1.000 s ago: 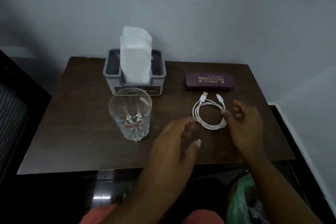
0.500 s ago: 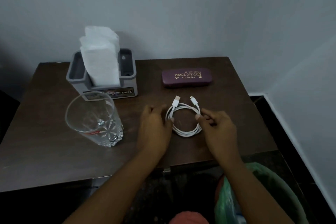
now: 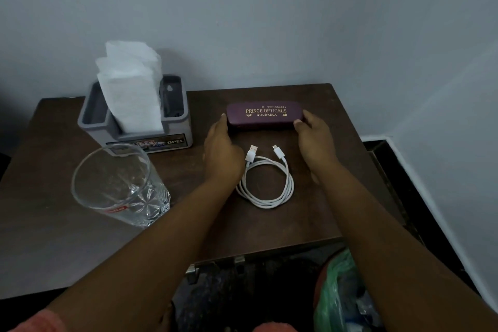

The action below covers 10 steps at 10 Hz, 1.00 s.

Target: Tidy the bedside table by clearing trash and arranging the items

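Both hands, left (image 3: 221,153) right (image 3: 315,143), touching ends of spectacle case (image 3: 264,116)

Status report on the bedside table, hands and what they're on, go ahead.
Left hand and right hand at either end of the glasses case. Cable coiled between the wrists. Nothing in the way.

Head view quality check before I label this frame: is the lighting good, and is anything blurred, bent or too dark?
Head view: dim, soft light; gold lettering on the purple glasses case stays legible; the clear faceted drinking glass leans from wide-angle distortion; the green plastic bag at the bottom edge is murky and soft; floor beneath the dark wooden table is nearly black.
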Tool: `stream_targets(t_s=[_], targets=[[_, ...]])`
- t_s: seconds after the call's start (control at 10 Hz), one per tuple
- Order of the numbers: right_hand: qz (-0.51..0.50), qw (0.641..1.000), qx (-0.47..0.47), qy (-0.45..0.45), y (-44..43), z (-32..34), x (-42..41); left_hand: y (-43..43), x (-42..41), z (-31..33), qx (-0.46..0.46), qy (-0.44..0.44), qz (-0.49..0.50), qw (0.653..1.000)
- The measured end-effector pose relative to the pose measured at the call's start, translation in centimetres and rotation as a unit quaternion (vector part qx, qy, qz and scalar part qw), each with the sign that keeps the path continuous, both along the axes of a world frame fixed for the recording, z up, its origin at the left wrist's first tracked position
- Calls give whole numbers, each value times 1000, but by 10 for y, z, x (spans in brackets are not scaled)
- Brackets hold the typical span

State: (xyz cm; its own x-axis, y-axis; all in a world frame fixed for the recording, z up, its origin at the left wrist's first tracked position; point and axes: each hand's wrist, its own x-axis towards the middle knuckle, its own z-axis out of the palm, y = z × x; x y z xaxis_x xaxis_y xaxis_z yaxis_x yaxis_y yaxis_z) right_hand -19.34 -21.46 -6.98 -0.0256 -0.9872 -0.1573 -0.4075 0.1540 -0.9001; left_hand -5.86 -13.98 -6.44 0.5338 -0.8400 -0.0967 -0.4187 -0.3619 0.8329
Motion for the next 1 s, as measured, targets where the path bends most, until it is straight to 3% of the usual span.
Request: stream_targets(t_s=[0.5,0.7,0.8,0.9,1.0], targets=[[45,998,-12,47,1,1,8,0,3,-1,13,31,33,999],[8,999,-26,-37,23,-10,-12,29,-7,7,-2,40,-4,999],[-15,996,-9,-88,40,-14,-26,72,-31,16,-88,63,-30,994],[-14,997,-32,-65,63,-16,-37,127,-57,18,-110,116,-119,980],[-29,997,-74,6,93,-15,-46,168,-56,25,-60,61,-212,973]])
